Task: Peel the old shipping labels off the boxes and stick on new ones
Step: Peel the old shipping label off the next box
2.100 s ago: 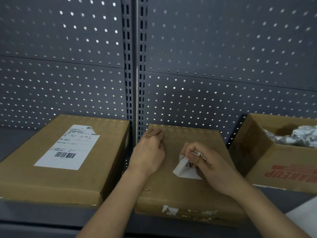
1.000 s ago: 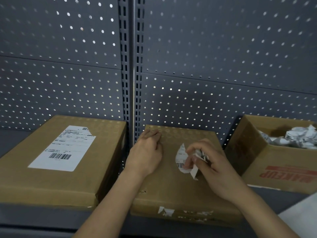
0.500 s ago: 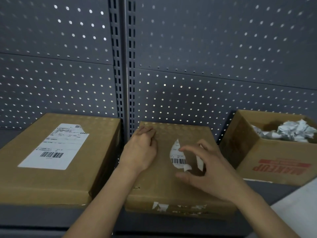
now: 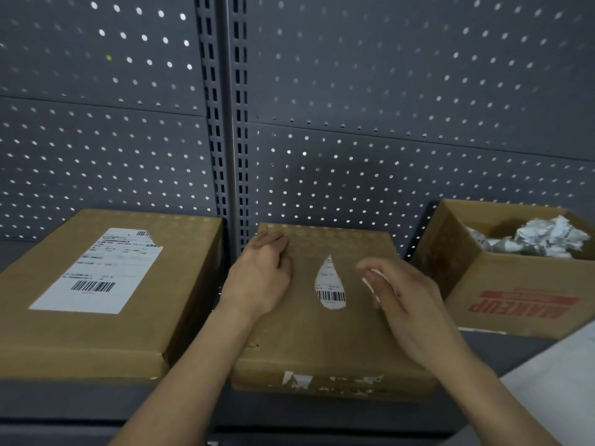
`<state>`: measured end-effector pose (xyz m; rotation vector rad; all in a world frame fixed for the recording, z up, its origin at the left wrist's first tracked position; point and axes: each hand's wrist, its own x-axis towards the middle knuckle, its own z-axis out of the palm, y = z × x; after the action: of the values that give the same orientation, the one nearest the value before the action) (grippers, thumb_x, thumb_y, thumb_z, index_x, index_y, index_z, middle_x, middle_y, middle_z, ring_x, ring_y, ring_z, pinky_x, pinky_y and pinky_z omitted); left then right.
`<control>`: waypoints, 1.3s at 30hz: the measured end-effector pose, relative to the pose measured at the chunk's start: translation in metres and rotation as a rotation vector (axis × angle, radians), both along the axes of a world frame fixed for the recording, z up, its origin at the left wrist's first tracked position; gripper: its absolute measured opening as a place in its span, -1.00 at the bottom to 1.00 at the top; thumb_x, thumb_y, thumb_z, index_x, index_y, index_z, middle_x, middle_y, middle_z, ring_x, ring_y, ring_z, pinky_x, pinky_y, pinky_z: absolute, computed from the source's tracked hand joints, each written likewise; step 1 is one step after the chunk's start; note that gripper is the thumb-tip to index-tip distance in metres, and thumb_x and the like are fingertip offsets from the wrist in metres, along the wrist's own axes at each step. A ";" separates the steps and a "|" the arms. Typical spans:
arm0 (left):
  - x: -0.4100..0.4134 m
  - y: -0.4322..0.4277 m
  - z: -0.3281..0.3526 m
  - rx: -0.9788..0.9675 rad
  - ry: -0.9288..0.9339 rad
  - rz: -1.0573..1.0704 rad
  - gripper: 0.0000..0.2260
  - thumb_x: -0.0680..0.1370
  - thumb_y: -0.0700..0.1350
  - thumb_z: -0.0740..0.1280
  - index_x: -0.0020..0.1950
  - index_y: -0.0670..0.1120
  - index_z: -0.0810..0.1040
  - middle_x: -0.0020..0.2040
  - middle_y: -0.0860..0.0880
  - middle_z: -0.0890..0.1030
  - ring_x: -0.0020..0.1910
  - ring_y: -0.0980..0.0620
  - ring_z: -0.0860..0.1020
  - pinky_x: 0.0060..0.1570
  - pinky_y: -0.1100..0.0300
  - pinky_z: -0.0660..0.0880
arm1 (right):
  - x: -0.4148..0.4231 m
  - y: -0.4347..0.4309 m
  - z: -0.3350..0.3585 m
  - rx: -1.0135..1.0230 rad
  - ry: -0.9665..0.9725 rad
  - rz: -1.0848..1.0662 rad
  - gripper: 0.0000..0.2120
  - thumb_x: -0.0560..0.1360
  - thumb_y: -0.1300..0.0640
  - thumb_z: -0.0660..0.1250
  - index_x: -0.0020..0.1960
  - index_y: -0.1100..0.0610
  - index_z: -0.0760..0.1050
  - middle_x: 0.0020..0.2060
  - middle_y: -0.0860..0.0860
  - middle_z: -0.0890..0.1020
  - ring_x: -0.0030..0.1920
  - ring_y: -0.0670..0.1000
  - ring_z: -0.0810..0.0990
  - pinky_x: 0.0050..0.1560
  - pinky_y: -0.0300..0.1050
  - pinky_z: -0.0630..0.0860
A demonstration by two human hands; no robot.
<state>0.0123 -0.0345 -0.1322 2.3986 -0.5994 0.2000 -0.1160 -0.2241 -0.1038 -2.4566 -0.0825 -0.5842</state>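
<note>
The middle cardboard box (image 4: 322, 336) lies flat on the shelf, and a torn, leaf-shaped label remnant (image 4: 330, 286) with a barcode is still stuck on its top. My left hand (image 4: 260, 278) rests on the box's far left corner with its fingers curled under, holding nothing. My right hand (image 4: 409, 304) hovers just right of the remnant, blurred. A thin torn label strip (image 4: 373, 284) sits between its thumb and fingers. The left cardboard box (image 4: 80, 342) carries a whole white shipping label (image 4: 96, 272) with one far corner torn.
An open "MAKEUP" carton (image 4: 515, 284) at the right holds crumpled label scraps (image 4: 541, 239). A white sheet (image 4: 553, 381) juts in at the bottom right. A grey pegboard wall (image 4: 386, 91) closes the back of the shelf. Paper residue (image 4: 299, 379) marks the middle box's front face.
My right hand tore a strip off the middle box's label and drew away to the right, leaving the leaf-shaped remnant. My left hand stayed pressed on the box.
</note>
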 end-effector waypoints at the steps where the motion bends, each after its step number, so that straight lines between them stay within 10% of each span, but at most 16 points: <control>1: 0.000 0.000 0.000 0.003 0.002 0.001 -0.60 0.62 -0.13 0.15 0.47 -0.08 0.38 0.49 0.00 0.35 0.53 0.04 0.17 0.48 0.21 0.04 | 0.000 0.000 -0.002 0.023 0.006 -0.001 -0.71 0.63 0.15 0.18 0.25 -0.15 0.48 -0.25 -0.17 0.57 -0.13 -0.16 0.55 -0.11 -0.45 0.39; 5: -0.001 0.000 0.001 0.012 0.012 0.005 -0.60 0.63 -0.12 0.15 0.48 -0.07 0.37 0.50 0.00 0.35 0.53 0.04 0.16 0.48 0.18 0.06 | 0.005 -0.003 -0.007 0.144 0.022 0.013 -0.57 0.60 0.33 0.21 0.27 -0.14 0.51 -0.11 -0.21 0.64 -0.14 -0.16 0.62 -0.05 -0.44 0.46; 12: 0.000 -0.001 0.002 0.013 0.005 -0.001 -0.60 0.63 -0.14 0.15 0.47 -0.09 0.38 0.49 -0.01 0.36 0.52 0.04 0.19 0.47 0.24 0.02 | 0.026 -0.011 0.000 0.588 0.170 -0.097 -0.64 0.60 0.29 0.15 -0.16 0.00 0.63 -0.48 0.00 0.40 -0.42 0.01 0.35 -0.37 -0.08 0.25; 23: 0.001 0.000 0.000 0.005 0.012 -0.012 -0.60 0.63 -0.11 0.16 0.48 -0.08 0.37 0.49 -0.01 0.36 0.51 0.03 0.20 0.47 0.19 0.08 | 0.063 -0.004 0.004 0.084 0.181 -0.153 -0.81 0.42 -0.17 0.42 -0.16 -0.07 0.52 -0.19 -0.14 0.58 -0.17 -0.18 0.54 -0.24 -0.20 0.45; 39: 0.007 -0.001 -0.008 0.013 -0.026 -0.015 -0.60 0.61 -0.11 0.16 0.45 -0.11 0.42 0.47 -0.02 0.38 0.52 -0.01 0.20 0.51 0.15 0.10 | 0.089 -0.006 -0.015 -0.548 0.085 -0.053 -0.88 0.57 0.06 0.17 -0.10 -0.02 0.46 -0.21 -0.09 0.61 -0.18 0.02 0.56 -0.11 0.04 0.50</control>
<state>0.0189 -0.0358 -0.1400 2.4064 -0.6318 0.2216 -0.0271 -0.2305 -0.1188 -3.0190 -0.1614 -0.5303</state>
